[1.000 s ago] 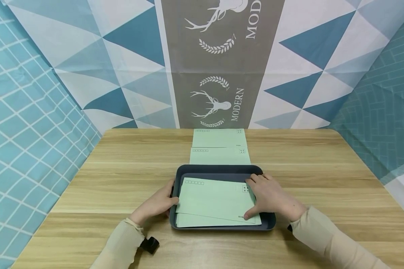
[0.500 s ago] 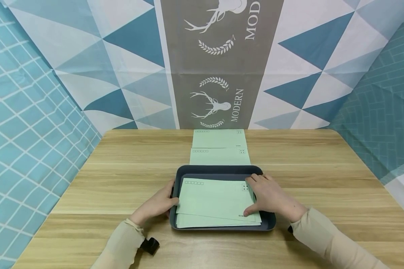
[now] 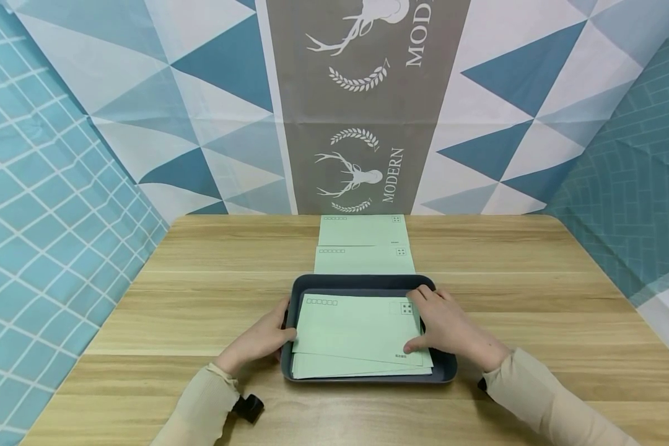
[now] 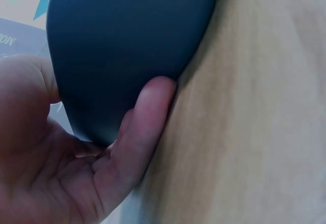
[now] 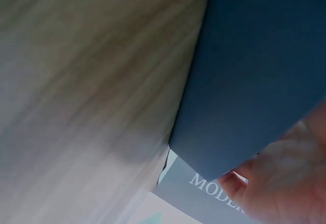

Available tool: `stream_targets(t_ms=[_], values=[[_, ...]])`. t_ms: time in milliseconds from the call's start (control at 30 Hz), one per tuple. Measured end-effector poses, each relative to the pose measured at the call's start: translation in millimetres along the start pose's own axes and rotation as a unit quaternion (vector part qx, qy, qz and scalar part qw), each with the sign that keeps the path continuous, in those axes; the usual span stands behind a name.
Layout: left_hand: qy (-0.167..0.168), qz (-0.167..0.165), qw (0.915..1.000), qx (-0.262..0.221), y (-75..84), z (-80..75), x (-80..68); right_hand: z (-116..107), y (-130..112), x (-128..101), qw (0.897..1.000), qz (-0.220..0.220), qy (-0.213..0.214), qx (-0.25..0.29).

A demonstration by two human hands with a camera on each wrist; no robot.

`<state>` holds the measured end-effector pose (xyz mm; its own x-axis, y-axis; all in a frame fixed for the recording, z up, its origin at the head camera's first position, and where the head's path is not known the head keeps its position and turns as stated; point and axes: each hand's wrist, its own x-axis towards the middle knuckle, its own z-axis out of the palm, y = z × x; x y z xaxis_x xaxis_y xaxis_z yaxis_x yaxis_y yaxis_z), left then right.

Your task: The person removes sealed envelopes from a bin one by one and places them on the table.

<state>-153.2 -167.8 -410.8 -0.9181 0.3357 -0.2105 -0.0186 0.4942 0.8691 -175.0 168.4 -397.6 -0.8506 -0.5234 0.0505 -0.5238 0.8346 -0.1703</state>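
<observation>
A dark grey tray [image 3: 362, 282] sits mid-table with several pale green envelopes in it. Its left side is gripped by my left hand [image 3: 262, 334], thumb over the rim; the left wrist view shows fingers [image 4: 150, 107] against the outer wall [image 4: 122, 40]. Over the tray's right end, my right hand [image 3: 448, 325] holds the right edge of the top envelope [image 3: 348, 328], with the thumb on its lower right corner and the fingers bent at its upper right. Other envelopes [image 3: 357, 367] show beneath, slightly askew. In the right wrist view, the tray's outer wall [image 5: 254, 71] hides most fingers.
Behind the tray, two more green envelopes [image 3: 362, 230] lie in a column up to the table's back edge. The wooden table [image 3: 201, 297] meets a patterned wall covering [image 3: 362, 111]. A black wrist strap piece [image 3: 249, 407] hangs by the left sleeve.
The top envelope has turned slightly, its right end rising toward the back, so it lies straighter in the tray. My right thumb has moved up a little with it; the left hand stays put.
</observation>
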Motion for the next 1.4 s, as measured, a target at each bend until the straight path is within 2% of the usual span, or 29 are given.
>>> stream_targets(t_ms=[367, 667, 933, 1200, 1400], values=[[0.007, -0.006, 0.9998, 0.017, 12.7, 1.9, -7.1, 3, 1, -2, 0.998, 0.002, 0.031, 0.046], [0.0, -0.003, 1.0, 0.005, -2.2, 1.0, -0.2, 3, 2, -2, 0.997, 0.007, 0.058, 0.058], [0.001, -0.013, 0.9999, 0.011, -3.5, 1.1, 1.3, -1, 3, -2, 0.993, 0.018, 0.062, 0.096], [0.002, -0.011, 0.9999, 0.007, 0.1, 0.4, 0.4, -5, 4, -1, 0.985, 0.028, 0.053, 0.163], [-0.003, -0.012, 0.9999, 0.004, 1.4, -0.3, 0.2, -6, 5, -2, 0.975, 0.035, 0.079, 0.206]])
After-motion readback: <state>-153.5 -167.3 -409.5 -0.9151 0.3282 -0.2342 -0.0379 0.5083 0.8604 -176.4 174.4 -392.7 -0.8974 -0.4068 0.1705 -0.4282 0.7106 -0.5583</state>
